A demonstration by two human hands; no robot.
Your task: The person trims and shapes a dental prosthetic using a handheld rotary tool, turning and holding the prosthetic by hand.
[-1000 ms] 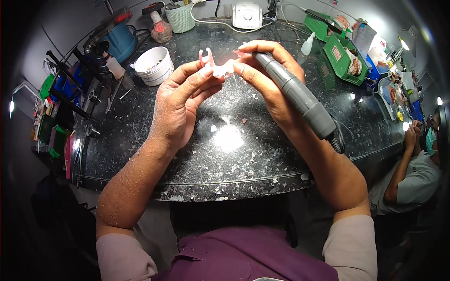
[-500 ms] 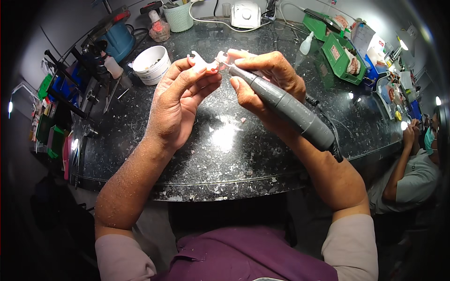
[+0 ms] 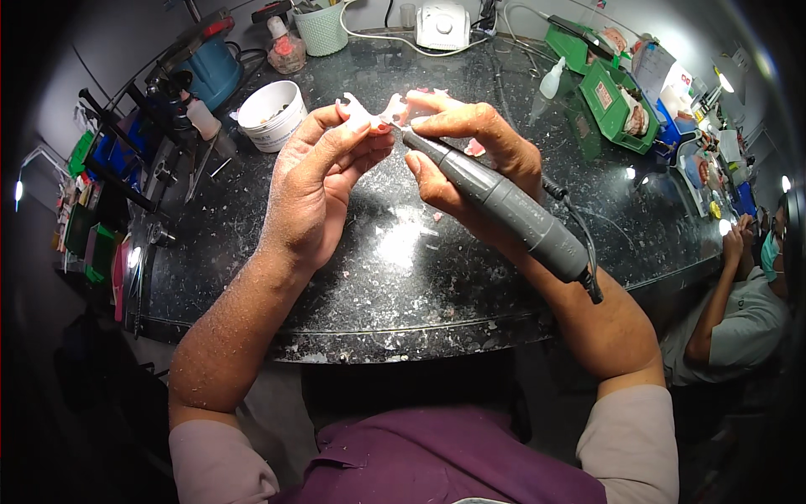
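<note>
A pink-and-white denture plate (image 3: 359,112) is pinched between the thumb and fingers of my left hand (image 3: 315,181), which is coated in pale dust. My right hand (image 3: 504,151) grips a dark grey rotary handpiece (image 3: 508,202) like a pen, its cord trailing from the rear end. The handpiece's narrow tip is at the near edge of the plate; I cannot tell whether it touches. My right fingertips are close to the plate's right side and partly hide it. A pink scrap (image 3: 475,148) lies on the bench by my right hand.
A white tub (image 3: 273,118) stands left on the dusty black bench (image 3: 395,294). At the back are a white control box (image 3: 442,27), a green pot (image 3: 321,32) and a blue machine (image 3: 217,76). Green trays (image 3: 617,109) with dental models and a dropper bottle (image 3: 552,80) are right. Another person (image 3: 739,311) sits far right.
The handpiece's rear end has swung a little left and down, so it points more steeply. My right hand has shifted slightly left, and the pink scrap beside it now shows.
</note>
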